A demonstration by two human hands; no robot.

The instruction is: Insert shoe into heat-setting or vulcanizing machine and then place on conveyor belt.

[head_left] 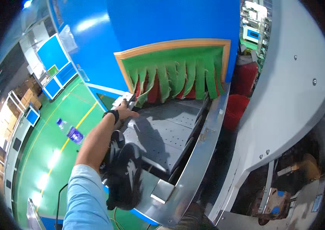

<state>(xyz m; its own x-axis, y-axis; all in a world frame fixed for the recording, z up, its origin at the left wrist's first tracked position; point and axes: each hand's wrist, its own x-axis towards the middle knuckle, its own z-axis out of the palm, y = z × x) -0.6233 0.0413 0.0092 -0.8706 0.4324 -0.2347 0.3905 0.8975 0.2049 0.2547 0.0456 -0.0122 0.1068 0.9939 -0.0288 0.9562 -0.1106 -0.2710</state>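
My left arm, in a light blue sleeve with a black band at the wrist, reaches forward along the left side of a conveyor. My left hand [123, 111] is over the conveyor's left edge, beside a small pale metal piece [123, 99]; its thumb sticks out to the right, apart from the fingers. Whether the fingertips touch that piece I cannot tell. Black shoes [126, 174] with white markings are at the conveyor's near left, right of my forearm. Grey perforated plates [166, 124] form the conveyor bed. My right hand is out of view.
Green and red fabric strips [174, 80] hang across the opening of a blue machine [170, 19]. A clear bottle with a purple label [72, 133] is left of my forearm. A large grey machine [281, 88] stands on the right, with a red bin [236, 111] beside it.
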